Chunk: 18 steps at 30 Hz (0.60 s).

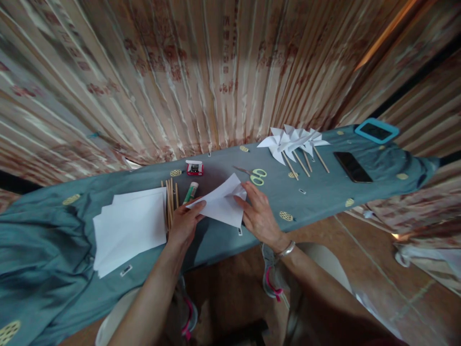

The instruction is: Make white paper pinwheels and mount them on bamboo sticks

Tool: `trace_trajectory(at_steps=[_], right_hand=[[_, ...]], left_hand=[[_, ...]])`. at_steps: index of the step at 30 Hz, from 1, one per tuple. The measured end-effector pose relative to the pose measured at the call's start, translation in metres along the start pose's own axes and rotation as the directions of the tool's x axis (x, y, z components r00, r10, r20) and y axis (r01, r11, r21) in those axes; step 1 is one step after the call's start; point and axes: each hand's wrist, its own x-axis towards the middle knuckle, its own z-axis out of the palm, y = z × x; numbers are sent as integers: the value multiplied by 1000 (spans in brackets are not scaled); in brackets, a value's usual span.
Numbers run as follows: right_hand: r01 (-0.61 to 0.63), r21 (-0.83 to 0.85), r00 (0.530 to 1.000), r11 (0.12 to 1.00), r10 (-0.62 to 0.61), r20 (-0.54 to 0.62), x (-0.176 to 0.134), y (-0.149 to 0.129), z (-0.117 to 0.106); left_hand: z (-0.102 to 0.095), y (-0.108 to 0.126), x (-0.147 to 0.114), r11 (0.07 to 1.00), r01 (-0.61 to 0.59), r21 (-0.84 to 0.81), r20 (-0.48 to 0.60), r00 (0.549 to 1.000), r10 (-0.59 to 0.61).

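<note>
Head view shows four pinwheels (278,142), two hands (260,216) holding one sheet (224,205).

The paper (224,205) is white, the scissor handles (255,176) green, the cloth (319,194) yellow-patterned teal.

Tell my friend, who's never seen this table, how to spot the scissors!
Find the long, grey-green cloth-covered table. Near its middle, just beyond the right hand holding white paper, look between the small red box and the white pinwheels. The scissors lie there, and their two pale green handle loops set them apart from the box and pinwheels.
</note>
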Motion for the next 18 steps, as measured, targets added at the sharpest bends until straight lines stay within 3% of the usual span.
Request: trace_trajectory(at_steps=[4,6,10,14,18], right_hand=[[1,-41,999,999,0,34,-4,5,-2],[-4,-64,998,998,8,59,-5,9,-2],[-142,-111,988,984,147,38,-5,26,-1],[-270,-48,963,962,269,-20,-4,45,1],[-317,-90,948,944,319,6,9,55,-2]], left_hand=[[-2,1,-4,885,-151,441,61,989,138],[-5,1,-4,811,-201,550,85,979,184],[-13,2,3,817,-253,519,23,959,282],[-18,6,6,845,-285,452,-16,945,327],[-18,11,3,868,-321,378,-21,935,355]])
